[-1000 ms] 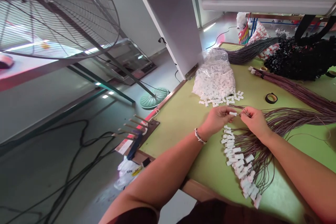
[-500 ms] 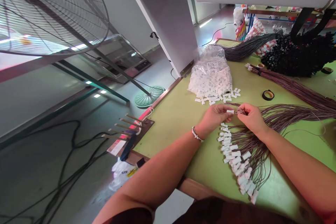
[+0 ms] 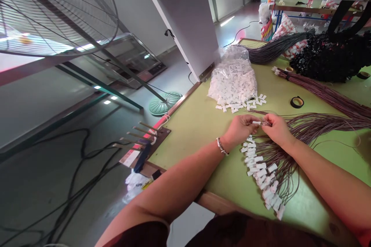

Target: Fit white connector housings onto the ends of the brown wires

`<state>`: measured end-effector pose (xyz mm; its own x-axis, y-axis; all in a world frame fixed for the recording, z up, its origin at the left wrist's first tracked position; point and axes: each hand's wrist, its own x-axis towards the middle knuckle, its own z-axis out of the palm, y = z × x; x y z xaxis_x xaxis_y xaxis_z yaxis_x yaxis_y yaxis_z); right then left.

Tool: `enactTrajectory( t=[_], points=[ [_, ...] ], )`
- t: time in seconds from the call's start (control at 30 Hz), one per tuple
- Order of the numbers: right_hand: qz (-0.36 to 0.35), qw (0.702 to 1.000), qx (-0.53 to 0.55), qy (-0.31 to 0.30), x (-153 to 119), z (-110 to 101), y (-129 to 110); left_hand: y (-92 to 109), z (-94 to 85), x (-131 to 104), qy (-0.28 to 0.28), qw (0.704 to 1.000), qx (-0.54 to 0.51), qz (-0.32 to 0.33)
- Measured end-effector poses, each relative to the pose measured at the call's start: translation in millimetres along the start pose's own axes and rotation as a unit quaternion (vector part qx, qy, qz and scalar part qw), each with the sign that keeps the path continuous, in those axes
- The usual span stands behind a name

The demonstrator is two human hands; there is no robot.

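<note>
My left hand point(image 3: 240, 129) pinches a small white connector housing point(image 3: 256, 122) between thumb and fingers. Right beside it, my right hand point(image 3: 275, 128) is closed on thin brown wires point(image 3: 266, 123), whose ends meet the housing; how far they sit inside it is too small to tell. Below both hands, a row of white connectors point(image 3: 261, 171) on brown wires fans down the green table point(image 3: 191, 135). The wire bundle point(image 3: 324, 125) runs off to the right behind my right hand.
Beyond my hands stands a clear bag of white housings point(image 3: 232, 79), with several loose ones at its mouth. A black tape roll point(image 3: 297, 102), a tied wire bundle point(image 3: 319, 88) and a black heap point(image 3: 333, 60) lie right. Metal pegs point(image 3: 139, 135) edge the table; a fan point(image 3: 58, 11) stands left.
The left hand has shifted slightly to the right, bringing the housing closer to the wires in the right hand. The view has tilted a little.
</note>
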<state>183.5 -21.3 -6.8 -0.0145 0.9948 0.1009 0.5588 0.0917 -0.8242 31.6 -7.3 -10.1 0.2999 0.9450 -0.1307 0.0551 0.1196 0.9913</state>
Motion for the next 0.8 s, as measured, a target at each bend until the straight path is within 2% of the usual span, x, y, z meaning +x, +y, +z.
enactTrajectory(
  t=[0.13,0.33,0.5,0.63,0.7,0.8],
  points=[
    [0.004,1.0,-0.002,-0.009,0.6,0.6,0.5,-1.6,-0.1,1.5,-0.012,1.0,-0.026,0.012],
    [0.024,0.998,0.061,-0.008,3.1,-1.0,-4.9,-3.4,-8.4,5.2,-0.033,0.998,-0.041,0.034],
    [0.049,0.995,0.083,-0.03,5.6,-2.9,-4.4,-8.1,-12.1,6.4,-0.02,0.994,0.042,0.099],
    [0.072,0.991,0.105,-0.045,8.6,-1.9,1.0,-10.2,-11.3,5.9,0.021,0.97,0.151,0.189],
    [0.083,0.99,0.105,-0.043,10.3,-1.0,2.7,-10.5,-8.8,5.0,0.024,0.96,0.194,0.198],
    [0.071,0.993,0.086,-0.036,12.3,-0.2,4.0,-10.2,-3.2,3.1,0.017,0.967,0.19,0.166]
  ],
)
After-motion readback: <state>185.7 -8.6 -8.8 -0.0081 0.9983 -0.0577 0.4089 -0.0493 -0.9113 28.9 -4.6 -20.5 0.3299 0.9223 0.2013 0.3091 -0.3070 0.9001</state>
